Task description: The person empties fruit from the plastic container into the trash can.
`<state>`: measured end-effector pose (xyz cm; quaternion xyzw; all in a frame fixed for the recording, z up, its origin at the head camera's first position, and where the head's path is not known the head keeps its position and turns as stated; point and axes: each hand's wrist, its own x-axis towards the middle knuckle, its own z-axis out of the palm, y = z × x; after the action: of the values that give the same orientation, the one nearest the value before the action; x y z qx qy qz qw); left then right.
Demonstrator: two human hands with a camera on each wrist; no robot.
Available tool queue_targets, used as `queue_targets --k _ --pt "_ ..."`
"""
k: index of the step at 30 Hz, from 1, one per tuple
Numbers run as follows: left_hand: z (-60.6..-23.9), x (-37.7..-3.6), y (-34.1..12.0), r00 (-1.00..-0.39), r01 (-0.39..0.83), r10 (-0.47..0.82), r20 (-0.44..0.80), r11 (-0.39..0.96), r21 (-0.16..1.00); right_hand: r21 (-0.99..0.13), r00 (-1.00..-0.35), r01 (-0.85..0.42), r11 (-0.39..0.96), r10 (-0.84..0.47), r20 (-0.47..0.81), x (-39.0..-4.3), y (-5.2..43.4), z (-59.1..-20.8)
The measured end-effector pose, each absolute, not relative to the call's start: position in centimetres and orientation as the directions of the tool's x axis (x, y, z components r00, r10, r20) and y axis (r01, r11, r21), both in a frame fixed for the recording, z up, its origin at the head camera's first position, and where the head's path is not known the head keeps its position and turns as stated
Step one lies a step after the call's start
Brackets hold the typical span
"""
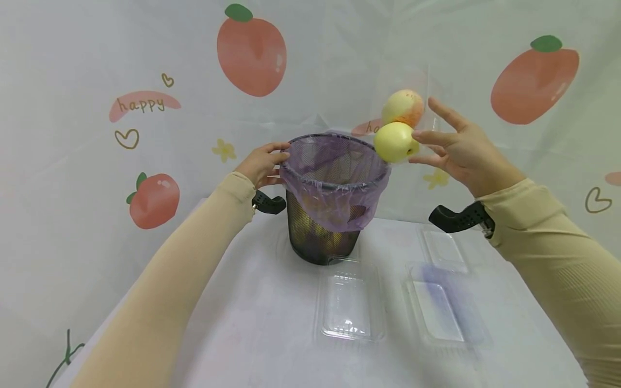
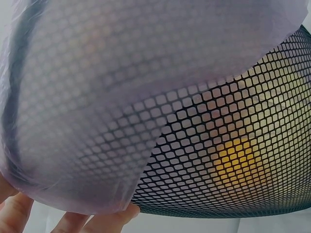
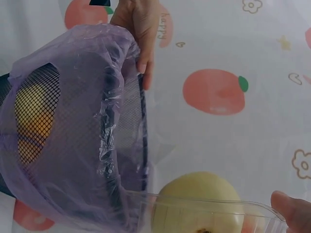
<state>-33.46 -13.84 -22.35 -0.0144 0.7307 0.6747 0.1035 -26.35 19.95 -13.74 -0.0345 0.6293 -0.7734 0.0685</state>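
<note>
A black mesh bin (image 1: pixel 322 237) lined with a purple bag (image 1: pixel 335 178) stands on the table. My left hand (image 1: pixel 264 161) grips its near-left rim, its fingers (image 2: pixel 112 221) curled under the bag's fold (image 2: pixel 97 121). My right hand (image 1: pixel 461 151) holds a tilted clear plastic container (image 1: pixel 421 81) just above the bin's right rim. Two apples sit in it, a yellow-green apple (image 1: pixel 395 141) lowest and a red-blushed apple (image 1: pixel 404 106) above. The right wrist view shows the yellow-green apple (image 3: pixel 199 201) at the container's mouth (image 3: pixel 257 213), beside the bag (image 3: pixel 73 131). Yellow fruit (image 2: pixel 235 158) lies inside the bin.
Three empty clear plastic trays lie on the white tablecloth (image 1: pixel 252 323) in front of the bin: one in the middle (image 1: pixel 349 302), one to its right (image 1: pixel 443 307), a smaller one behind (image 1: pixel 443 250). A fruit-print backdrop (image 1: pixel 251 54) hangs close behind the table.
</note>
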Motion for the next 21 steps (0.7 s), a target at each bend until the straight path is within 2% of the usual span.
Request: queue_targets --k 21 --pt "-21.8 -32.9 -13.7 -0.975 -0.177 0.119 -0.185 0.079 0.981 -0.998 -0.996 0.012 -0.065 -0.093 -0.006 -26.9 18.4 -13.2"
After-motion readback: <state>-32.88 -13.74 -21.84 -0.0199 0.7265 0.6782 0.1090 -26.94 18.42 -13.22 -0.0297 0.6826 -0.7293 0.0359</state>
